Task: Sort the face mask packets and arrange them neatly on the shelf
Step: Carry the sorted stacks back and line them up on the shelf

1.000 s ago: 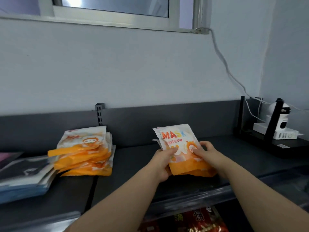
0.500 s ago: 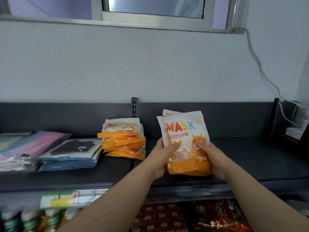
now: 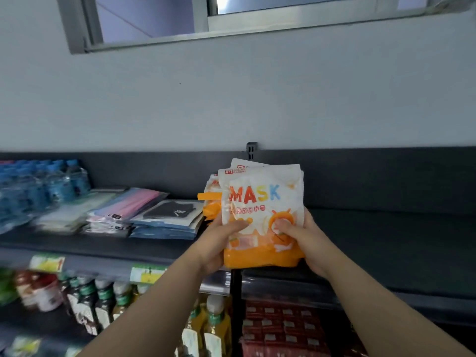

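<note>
I hold a small bundle of white-and-orange mask packets (image 3: pixel 262 202), printed MASK, upright above the dark top shelf (image 3: pixel 373 240). My left hand (image 3: pixel 219 240) grips its lower left edge and my right hand (image 3: pixel 298 235) its lower right, thumbs on the front. Just behind the bundle, the stack of matching orange packets (image 3: pixel 210 202) lies on the shelf, mostly hidden. Left of it lie a stack with a black mask on top (image 3: pixel 170 217) and a pink-and-blue packet pile (image 3: pixel 128 207).
Shrink-wrapped water bottles (image 3: pixel 38 186) stand at the shelf's far left. Below are drink bottles (image 3: pixel 103 305) and red packs (image 3: pixel 283 328). A grey wall and a window frame (image 3: pixel 231 24) rise behind the shelf's dark back panel.
The view has swung left and both hands carried the bundle leftward, up against the orange stack. The camera device at the right has left the view; water bottles came into view.
</note>
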